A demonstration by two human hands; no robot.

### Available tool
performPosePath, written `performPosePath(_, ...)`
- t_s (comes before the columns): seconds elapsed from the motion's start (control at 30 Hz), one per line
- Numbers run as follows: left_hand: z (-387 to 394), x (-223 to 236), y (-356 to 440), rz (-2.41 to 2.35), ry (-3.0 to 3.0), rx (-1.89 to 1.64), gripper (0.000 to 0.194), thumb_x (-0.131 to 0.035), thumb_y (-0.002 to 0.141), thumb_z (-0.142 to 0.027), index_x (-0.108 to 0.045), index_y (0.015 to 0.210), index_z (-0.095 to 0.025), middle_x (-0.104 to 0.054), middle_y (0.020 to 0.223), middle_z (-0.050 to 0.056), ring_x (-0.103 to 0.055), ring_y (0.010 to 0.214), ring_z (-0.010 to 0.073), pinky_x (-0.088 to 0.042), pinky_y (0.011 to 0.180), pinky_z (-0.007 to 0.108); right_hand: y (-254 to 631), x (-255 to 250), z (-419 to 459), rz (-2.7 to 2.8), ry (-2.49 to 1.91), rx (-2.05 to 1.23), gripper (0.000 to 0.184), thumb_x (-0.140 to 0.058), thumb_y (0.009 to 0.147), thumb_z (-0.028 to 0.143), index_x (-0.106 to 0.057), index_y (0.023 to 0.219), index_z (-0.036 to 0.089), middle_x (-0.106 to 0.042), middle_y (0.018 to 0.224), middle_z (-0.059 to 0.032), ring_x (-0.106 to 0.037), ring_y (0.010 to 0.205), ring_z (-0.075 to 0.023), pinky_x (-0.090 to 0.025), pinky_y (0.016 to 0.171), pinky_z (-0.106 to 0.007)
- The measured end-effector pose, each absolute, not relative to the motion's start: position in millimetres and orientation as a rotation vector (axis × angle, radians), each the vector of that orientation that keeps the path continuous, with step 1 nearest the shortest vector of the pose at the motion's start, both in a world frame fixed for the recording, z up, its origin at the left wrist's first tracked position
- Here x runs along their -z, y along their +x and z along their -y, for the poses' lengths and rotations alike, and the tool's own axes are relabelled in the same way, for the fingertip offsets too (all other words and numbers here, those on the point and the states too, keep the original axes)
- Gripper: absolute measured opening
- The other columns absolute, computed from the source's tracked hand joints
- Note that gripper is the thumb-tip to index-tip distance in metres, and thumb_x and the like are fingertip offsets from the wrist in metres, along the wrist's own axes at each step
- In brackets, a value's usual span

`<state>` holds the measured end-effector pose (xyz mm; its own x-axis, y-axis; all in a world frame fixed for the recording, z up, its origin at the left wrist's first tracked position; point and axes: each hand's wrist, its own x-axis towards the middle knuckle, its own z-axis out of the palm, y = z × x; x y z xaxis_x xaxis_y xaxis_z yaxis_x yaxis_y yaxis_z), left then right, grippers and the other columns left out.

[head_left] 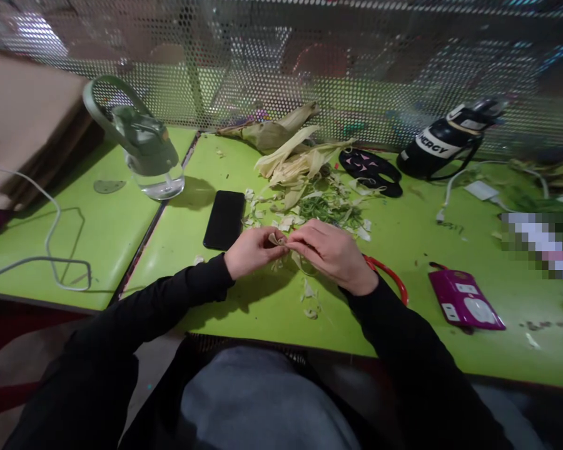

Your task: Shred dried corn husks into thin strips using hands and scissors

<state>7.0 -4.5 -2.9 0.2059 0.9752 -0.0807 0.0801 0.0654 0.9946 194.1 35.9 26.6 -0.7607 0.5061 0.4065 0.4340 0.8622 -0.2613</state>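
Observation:
Over the green table my left hand (254, 252) is closed in a pinch on a small curled strip of pale corn husk (276, 239). My right hand (333, 251) meets it at the fingertips, pinched on the strip's other end. A thin pale strand hangs below the right fingers. Just beyond the hands lie cut husk scraps (287, 222) and a heap of green shreds (331, 211). Behind these are long dried husk leaves (300, 159) and a whole husk bundle (272, 132). A red curved loop (394, 278) shows partly from under my right wrist.
A phone (224, 219) lies left of the hands, with a clear bottle (154, 162) farther back. A black openwork piece (370, 170), a black bottle (443, 140) and a purple packet (466, 299) are to the right. A perforated metal screen (244, 69) closes off the far side.

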Motion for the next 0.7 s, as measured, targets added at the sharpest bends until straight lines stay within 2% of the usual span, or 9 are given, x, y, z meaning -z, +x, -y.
performPosePath(0.13, 6, 0, 6, -1.04, 1.293, -0.87, 0.013, -0.068, 0.075, -0.023, -0.058, 0.073, -0.015, -0.055, 0.059, -0.004, -0.046, 0.052, 0.0076, -0.035, 0.054, 0.022, 193, -34, -35, 2.469, -0.828, -0.622, 0.02, -0.056, 0.094, 0.035, -0.064, 0.083, 0.02, -0.066, 0.08, -0.0034, -0.058, 0.071, -0.0153, -0.044, 0.066, -0.029)
performPosePath(0.23, 7, -4, 6, -0.91, 1.242, -0.808, 0.015, -0.071, 0.073, -0.023, -0.059, 0.073, -0.014, -0.058, 0.062, -0.003, -0.048, 0.055, 0.0076, -0.037, 0.056, 0.023, 194, -38, -34, 2.327, -0.932, -1.012, 0.022, -0.06, 0.09, 0.039, -0.064, 0.079, 0.02, -0.065, 0.074, -0.0006, -0.055, 0.064, -0.0131, -0.043, 0.06, -0.028)
performPosePath(0.3, 7, -7, 6, -0.841, 1.163, -0.852, 0.018, -0.074, 0.072, -0.024, -0.06, 0.076, -0.013, -0.061, 0.067, -0.001, -0.053, 0.059, 0.0084, -0.042, 0.062, 0.024, 194, -38, -33, 2.183, -0.967, -1.161, 0.021, -0.062, 0.088, 0.041, -0.064, 0.081, 0.021, -0.062, 0.071, 0.001, -0.052, 0.06, -0.0116, -0.041, 0.057, -0.026)
performPosePath(0.43, 7, -12, 5, -0.772, 0.954, -1.044, 0.026, -0.079, 0.07, -0.028, -0.06, 0.082, -0.014, -0.061, 0.07, -0.001, -0.056, 0.063, 0.008, -0.046, 0.067, 0.025, 192, -33, -30, 1.979, -1.0, -1.171, 0.015, -0.064, 0.086, 0.037, -0.063, 0.086, 0.022, -0.06, 0.072, 0.0017, -0.049, 0.058, -0.0105, -0.04, 0.053, -0.025)
performPosePath(0.53, 7, -14, 5, -0.74, 0.838, -1.136, 0.035, -0.082, 0.067, -0.024, -0.057, 0.09, -0.017, -0.061, 0.07, -0.004, -0.056, 0.062, 0.0074, -0.047, 0.067, 0.024, 189, -31, -27, 1.938, -1.007, -1.149, 0.012, -0.065, 0.085, 0.034, -0.062, 0.086, 0.022, -0.06, 0.073, 0.0015, -0.049, 0.057, -0.0102, -0.039, 0.051, -0.025)
performPosePath(0.63, 8, -16, 5, -0.726, 0.831, -1.137, 0.038, -0.082, 0.067, -0.022, -0.057, 0.096, -0.019, -0.062, 0.071, -0.004, -0.058, 0.062, 0.0076, -0.048, 0.069, 0.025, 187, -32, -24, 1.855, -1.015, -1.242, 0.016, -0.067, 0.083, 0.037, -0.061, 0.088, 0.022, -0.061, 0.075, 0.0014, -0.05, 0.055, -0.0095, -0.04, 0.048, -0.024)
performPosePath(0.7, 9, -16, 6, -0.724, 0.86, -1.107, 0.033, -0.082, 0.068, -0.023, -0.06, 0.092, -0.017, -0.062, 0.071, -0.003, -0.059, 0.064, 0.0078, -0.049, 0.07, 0.025, 187, -32, -24, 1.807, -1.024, -1.331, 0.021, -0.068, 0.082, 0.041, -0.06, 0.089, 0.023, -0.061, 0.073, 0.0019, -0.05, 0.053, -0.0094, -0.041, 0.047, -0.024)
